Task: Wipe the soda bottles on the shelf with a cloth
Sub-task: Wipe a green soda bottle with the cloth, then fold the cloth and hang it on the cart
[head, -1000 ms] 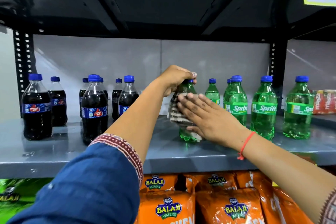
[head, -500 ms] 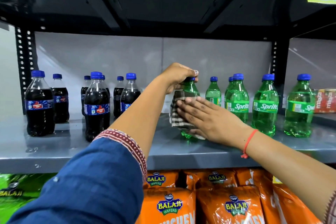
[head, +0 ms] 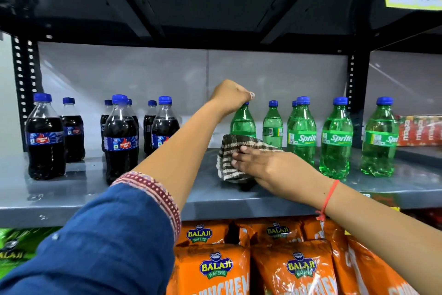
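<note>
Beside the held bottle (head: 242,122), Sprite bottles (head: 301,132) crowd close.

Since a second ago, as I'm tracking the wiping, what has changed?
The right hand slid the cloth down the green bottle, from its shoulder to its lower half, baring the top. The left hand still grips its cap; the other bottles stand as before.

Left hand (head: 230,98) grips green bottle (head: 242,124) top; right hand (head: 265,166) flat, pressing cloth (head: 229,148).
</note>
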Available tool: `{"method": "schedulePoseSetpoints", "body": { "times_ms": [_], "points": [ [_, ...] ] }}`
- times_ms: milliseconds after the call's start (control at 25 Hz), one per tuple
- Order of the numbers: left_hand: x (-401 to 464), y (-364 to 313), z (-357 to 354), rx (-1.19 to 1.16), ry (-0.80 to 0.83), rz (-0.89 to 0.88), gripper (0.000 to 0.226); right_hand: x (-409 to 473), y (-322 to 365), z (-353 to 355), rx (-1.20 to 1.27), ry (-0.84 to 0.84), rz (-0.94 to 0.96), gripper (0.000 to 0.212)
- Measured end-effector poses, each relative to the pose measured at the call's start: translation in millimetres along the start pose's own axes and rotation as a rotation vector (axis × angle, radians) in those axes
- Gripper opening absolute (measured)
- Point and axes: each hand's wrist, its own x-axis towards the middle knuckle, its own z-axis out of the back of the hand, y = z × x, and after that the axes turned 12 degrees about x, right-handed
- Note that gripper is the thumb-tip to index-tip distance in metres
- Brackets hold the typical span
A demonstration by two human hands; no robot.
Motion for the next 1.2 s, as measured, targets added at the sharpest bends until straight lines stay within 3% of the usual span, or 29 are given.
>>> {"method": "schedulePoseSetpoints", "body": {
  "times_ms": [120,200,240,320,400,520,600,760,960,1120,1200],
  "points": [
    [-24.8,-16.0,9.1,0.103,-0.135,-0.21,0.019,4.0,13.4,33.0,0.295,-0.084,-0.283,0.04],
    [-54.5,-27.8,32.7,0.193,0.014,-0.297,0.044,10.0,13.4,58.3,0.407,-0.168,-0.416,0.032],
    [-69.3,-31.2,44.7,0.234,0.13,-0.32,0.045,14.2,12.0,71.1,0.452,-0.205,-0.46,0.026],
    [-94.5,-33.4,62.9,0.317,0.299,-0.31,0.021,25.2,8.7,94.7,0.523,-0.181,-0.523,0.017],
    [-102.3,-29.3,69.1,0.411,0.273,-0.303,0.03,36.6,6.2,112.6,0.552,-0.108,-0.54,0.012],
    [-105.8,-28.1,70.3,0.44,0.013,-0.286,0.027,51.0,10.2,134.4,0.595,-0.105,-0.532,0.014],
    [-111.4,-28.7,79.5,0.384,-0.071,-0.247,0.028,55.0,17.6,145.3,0.585,-0.037,-0.534,0.025],
    [-135.4,-22.6,111.4,0.294,-0.135,-0.156,0.023,53.9,27.9,149.5,0.636,0.207,-0.538,0.037],
    [-192.0,-13.0,136.3,0.289,-0.167,0.019,0.019,61.3,40.9,134.2,1.007,0.085,-0.369,0.013],
    [-246.0,-3.6,135.6,0.308,-0.189,0.203,0.034,70.9,58.0,104.5,1.212,0.205,-0.178,0.009],
    [-277.8,-4.3,126.3,0.344,-0.236,0.304,0.03,74.0,70.9,87.6,1.27,0.274,-0.085,0.01]
  ]
}}
